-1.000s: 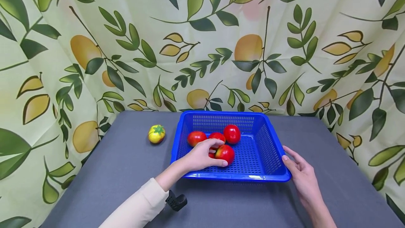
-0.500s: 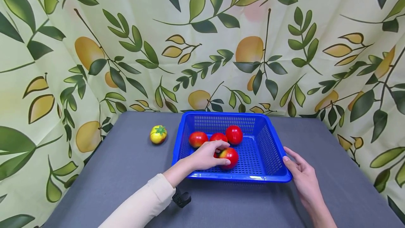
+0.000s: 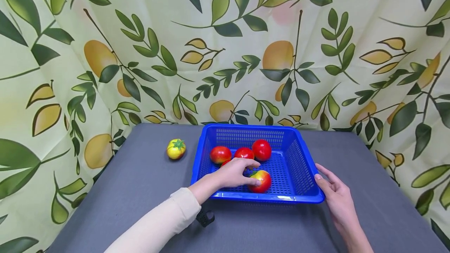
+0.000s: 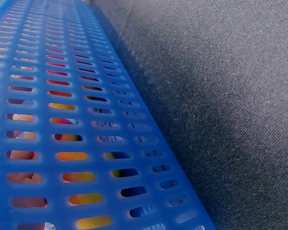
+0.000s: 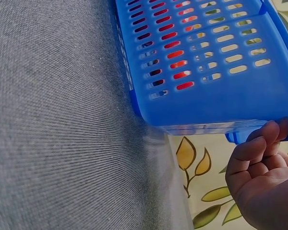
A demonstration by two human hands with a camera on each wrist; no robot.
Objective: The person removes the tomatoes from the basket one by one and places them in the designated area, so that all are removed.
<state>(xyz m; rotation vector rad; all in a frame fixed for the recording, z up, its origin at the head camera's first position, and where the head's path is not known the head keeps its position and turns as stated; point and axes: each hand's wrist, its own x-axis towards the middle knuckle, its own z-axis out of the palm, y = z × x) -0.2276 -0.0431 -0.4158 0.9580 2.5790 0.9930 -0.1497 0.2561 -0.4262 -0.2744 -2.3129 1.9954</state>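
Note:
In the head view, a blue plastic basket [image 3: 207, 132] stands on the grey tabletop with several red tomatoes [image 3: 261, 150] inside. My left hand [image 3: 233, 171] reaches over its front rim. The thumb touches a red-and-yellow tomato [image 3: 264, 181] with a green top, while the other fingers curve above and left of it, apart from the thumb. Another tomato under that hand is mostly hidden. My right hand [image 3: 335, 190] grips the basket's right rim, thumb on top and fingers beyond. The right wrist view shows this hand [image 5: 264, 177] with fingers bent at the rim. Slots hide most of the left wrist view.
A yellow tomato [image 3: 175, 149] with a green leafy top lies on the table left of the basket. A black strap-like piece [image 3: 205, 218] hangs below the left sleeve. A leaf-patterned cloth [image 3: 225, 57] rises behind and beside the table.
The left hand has moved a little right. The tomato at its thumb has shifted right and towards me, turning its yellow, green-topped side up. The right hand keeps its hold on the rim.

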